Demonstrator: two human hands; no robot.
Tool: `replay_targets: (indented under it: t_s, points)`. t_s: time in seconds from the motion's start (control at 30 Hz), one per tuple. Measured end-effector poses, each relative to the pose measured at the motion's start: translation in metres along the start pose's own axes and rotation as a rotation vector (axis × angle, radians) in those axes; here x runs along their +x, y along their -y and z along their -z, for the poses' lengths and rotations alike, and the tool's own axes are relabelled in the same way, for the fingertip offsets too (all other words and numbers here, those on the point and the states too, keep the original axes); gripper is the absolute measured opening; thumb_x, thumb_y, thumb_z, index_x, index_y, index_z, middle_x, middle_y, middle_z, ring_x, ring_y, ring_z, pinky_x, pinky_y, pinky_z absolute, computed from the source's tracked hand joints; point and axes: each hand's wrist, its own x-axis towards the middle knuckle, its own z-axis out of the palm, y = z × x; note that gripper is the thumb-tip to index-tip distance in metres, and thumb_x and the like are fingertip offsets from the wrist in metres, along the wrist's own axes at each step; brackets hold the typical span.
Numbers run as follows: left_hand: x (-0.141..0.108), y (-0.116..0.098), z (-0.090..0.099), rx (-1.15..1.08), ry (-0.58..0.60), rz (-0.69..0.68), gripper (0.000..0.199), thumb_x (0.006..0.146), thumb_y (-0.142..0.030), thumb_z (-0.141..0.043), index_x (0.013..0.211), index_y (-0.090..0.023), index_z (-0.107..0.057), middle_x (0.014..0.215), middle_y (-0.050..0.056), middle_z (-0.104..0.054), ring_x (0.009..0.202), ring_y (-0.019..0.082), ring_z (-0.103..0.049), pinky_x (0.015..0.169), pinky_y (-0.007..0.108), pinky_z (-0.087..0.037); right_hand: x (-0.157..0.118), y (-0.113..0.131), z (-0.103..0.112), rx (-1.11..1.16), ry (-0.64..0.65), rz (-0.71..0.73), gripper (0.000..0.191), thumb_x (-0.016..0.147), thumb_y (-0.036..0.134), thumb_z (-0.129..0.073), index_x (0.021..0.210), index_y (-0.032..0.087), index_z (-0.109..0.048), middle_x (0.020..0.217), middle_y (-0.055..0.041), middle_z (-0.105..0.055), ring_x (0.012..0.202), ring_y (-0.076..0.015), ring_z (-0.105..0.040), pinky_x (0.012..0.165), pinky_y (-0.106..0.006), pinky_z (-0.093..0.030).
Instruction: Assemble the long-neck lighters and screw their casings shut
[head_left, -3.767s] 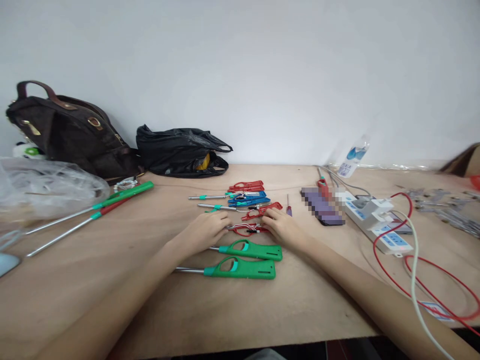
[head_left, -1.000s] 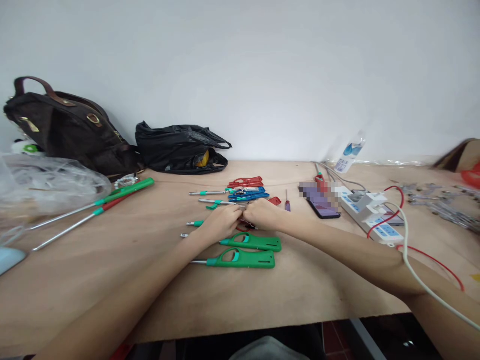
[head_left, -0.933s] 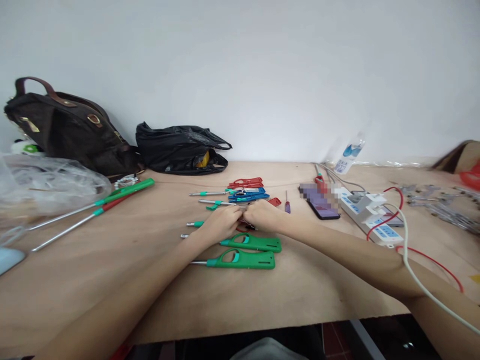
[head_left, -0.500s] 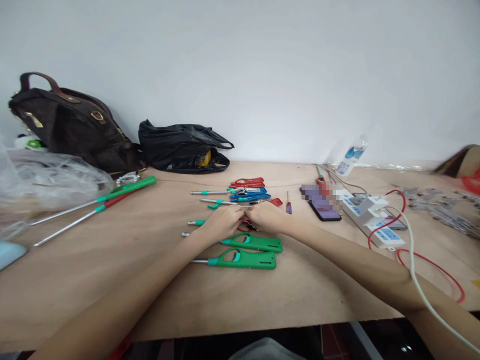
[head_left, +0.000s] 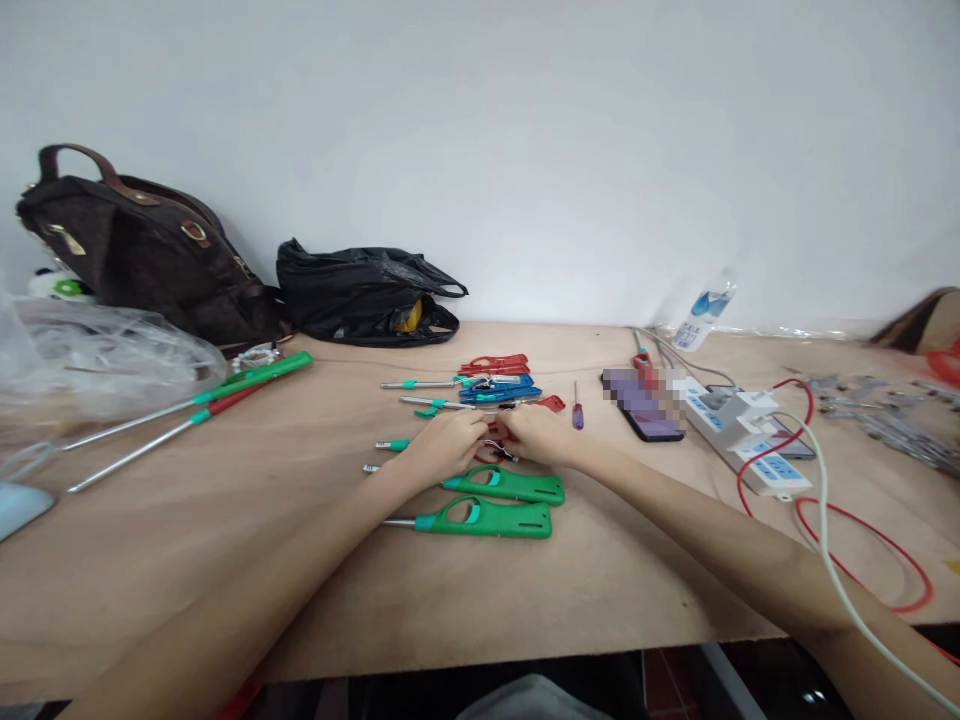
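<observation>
My left hand (head_left: 450, 442) and my right hand (head_left: 532, 434) are close together at the middle of the table, both with closed fingers. What they pinch is too small and hidden to name. Small red and dark wires (head_left: 499, 452) show just below the fingers. Nearer to me lie two green lighters (head_left: 517, 487) (head_left: 510, 519) with metal tubes pointing left. Beyond the hands are opened blue lighter halves (head_left: 499, 390) and red ones (head_left: 493, 366). A small purple-handled screwdriver (head_left: 577, 414) lies to the right of my right hand.
At the back left stand a dark bag (head_left: 150, 260) and a black plastic bag (head_left: 367, 295). Long lighters (head_left: 255, 374) lie at left. To the right are a phone (head_left: 645, 410), a power strip (head_left: 757, 450) with looping cables, a bottle (head_left: 705, 312) and metal parts (head_left: 900, 420).
My right hand has shifted very slightly, opening a small gap between the hands. The red cable at the right has moved a little. Everything else looks still.
</observation>
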Motion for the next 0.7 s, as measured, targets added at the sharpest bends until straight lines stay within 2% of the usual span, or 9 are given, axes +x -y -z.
replay_targets:
  t_s: [0.17,0.3,0.37,0.53,0.7]
  points:
    - [0.001,0.000,0.002,-0.015,0.011,-0.015,0.016,0.084,-0.008,-0.050,0.087,-0.015,-0.065,0.093,0.006,-0.062,0.086,0.018,-0.060,0.073,0.026,-0.046,0.001,-0.007,-0.006,0.358,0.006,-0.105,0.014,0.071,0.008,-0.058,0.084,0.015,-0.059,0.074,-0.0024,-0.064,0.065,-0.0131,-0.055,0.052,-0.020,-0.031]
    - [0.002,0.000,0.002,-0.003,0.030,-0.033,0.017,0.084,-0.009,-0.051,0.090,-0.015,-0.066,0.096,0.007,-0.062,0.088,0.018,-0.060,0.075,0.027,-0.047,-0.003,-0.006,-0.007,0.488,-0.024,-0.009,0.021,0.070,-0.001,-0.051,0.080,0.015,-0.060,0.067,0.0010,-0.060,0.059,-0.0101,-0.050,0.052,-0.019,-0.031]
    - [0.002,0.001,0.001,0.001,0.021,-0.042,0.016,0.085,-0.010,-0.052,0.089,-0.015,-0.067,0.095,0.006,-0.063,0.088,0.018,-0.060,0.075,0.027,-0.046,-0.006,-0.004,-0.009,0.456,-0.080,0.064,0.022,0.072,-0.001,-0.050,0.080,0.015,-0.062,0.070,0.0001,-0.062,0.062,-0.0105,-0.052,0.056,-0.019,-0.033]
    - [0.002,0.003,-0.002,-0.011,-0.025,-0.055,0.013,0.087,-0.015,-0.054,0.088,-0.015,-0.066,0.091,0.005,-0.063,0.087,0.018,-0.059,0.076,0.027,-0.046,-0.012,-0.005,-0.019,0.240,-0.242,0.178,0.018,0.084,0.009,-0.052,0.091,0.016,-0.066,0.099,-0.0083,-0.066,0.081,-0.0152,-0.059,0.068,-0.023,-0.039]
    - [0.002,0.001,0.002,-0.012,0.001,-0.041,0.014,0.088,-0.015,-0.052,0.088,-0.015,-0.066,0.090,0.005,-0.062,0.086,0.018,-0.059,0.075,0.028,-0.046,-0.014,-0.007,-0.021,0.197,-0.257,0.193,0.019,0.088,0.012,-0.050,0.095,0.017,-0.067,0.102,-0.0083,-0.066,0.086,-0.0169,-0.061,0.071,-0.025,-0.043]
